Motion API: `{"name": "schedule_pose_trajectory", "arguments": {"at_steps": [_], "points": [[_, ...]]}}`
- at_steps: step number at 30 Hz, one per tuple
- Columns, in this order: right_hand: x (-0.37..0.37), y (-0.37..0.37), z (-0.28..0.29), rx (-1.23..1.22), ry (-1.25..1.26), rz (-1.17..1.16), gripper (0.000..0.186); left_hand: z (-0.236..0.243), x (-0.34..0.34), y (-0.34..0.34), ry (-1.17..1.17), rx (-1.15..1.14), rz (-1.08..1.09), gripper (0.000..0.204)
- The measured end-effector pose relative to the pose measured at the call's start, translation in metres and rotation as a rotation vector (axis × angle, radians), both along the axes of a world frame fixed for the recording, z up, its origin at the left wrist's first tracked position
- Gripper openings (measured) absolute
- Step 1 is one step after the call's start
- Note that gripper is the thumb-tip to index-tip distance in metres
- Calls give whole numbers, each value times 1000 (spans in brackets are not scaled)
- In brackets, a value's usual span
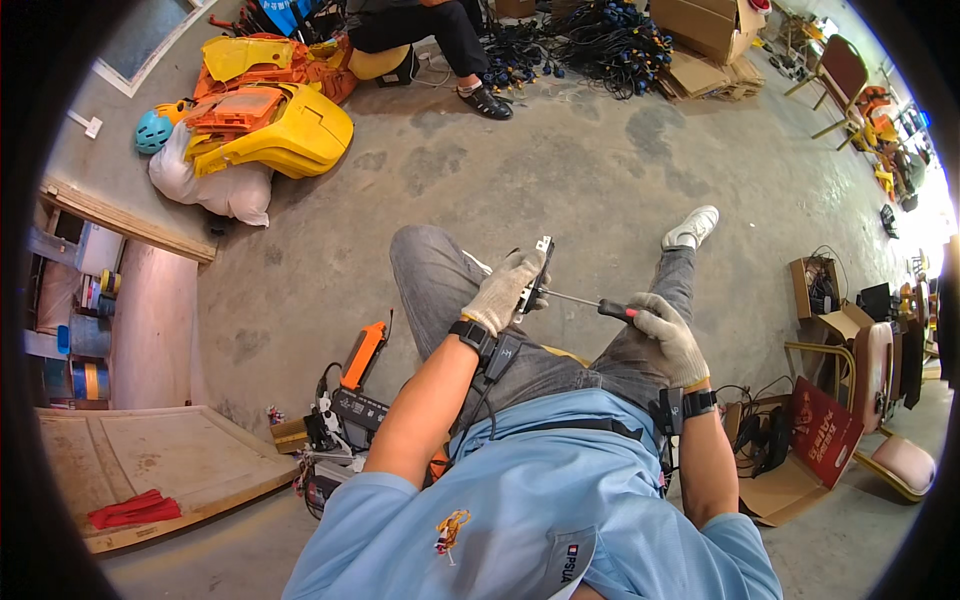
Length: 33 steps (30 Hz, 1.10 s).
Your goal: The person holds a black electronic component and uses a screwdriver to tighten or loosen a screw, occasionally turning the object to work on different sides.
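My left hand (505, 292), in a pale work glove, grips a narrow dark part with silvery metal ends (541, 268) and holds it above my lap. What exactly the part is I cannot make out. In my gloved right hand (668, 337) is a screwdriver (612, 309) with a black and red handle. Its long shaft points left, and the tip meets the side of the part near my left fingers. The contact point itself is too small to see clearly.
By my left leg lie an orange case (363, 354) and several dark devices. A wooden panel with a red cloth (135, 509) is at lower left. Yellow plastic shells (270, 130) are piled far left, near a seated person (420, 30). An open carton (800, 460) stands right.
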State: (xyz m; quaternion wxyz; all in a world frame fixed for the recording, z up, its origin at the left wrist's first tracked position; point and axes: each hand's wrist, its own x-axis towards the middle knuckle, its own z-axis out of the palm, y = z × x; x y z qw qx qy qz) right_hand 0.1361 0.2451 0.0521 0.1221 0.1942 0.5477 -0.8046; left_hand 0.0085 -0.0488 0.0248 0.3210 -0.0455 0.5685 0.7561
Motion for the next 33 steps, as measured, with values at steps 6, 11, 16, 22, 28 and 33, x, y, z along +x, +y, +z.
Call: {"name": "schedule_pose_trajectory", "arguments": {"at_steps": [6,11,16,22,28,33], "points": [[0,0,2,-72,19,20,38,3,1,-1,0,-8,-1,53],[-2,11,1,-145,-185,118,34,2,1,0,8,2,15,53],[0,6,-5,-80,-24,28,36,3,2,1,12,1,6,52],[0,-7,19,-126,-18,65,36,2,1,-1,3,23,27,51],[-2,6,6,-219,-133,92,33,5,1,2,19,-4,19,52],[-2,-1,2,-150,-30,21,31,4,2,0,11,2,8,51]]}}
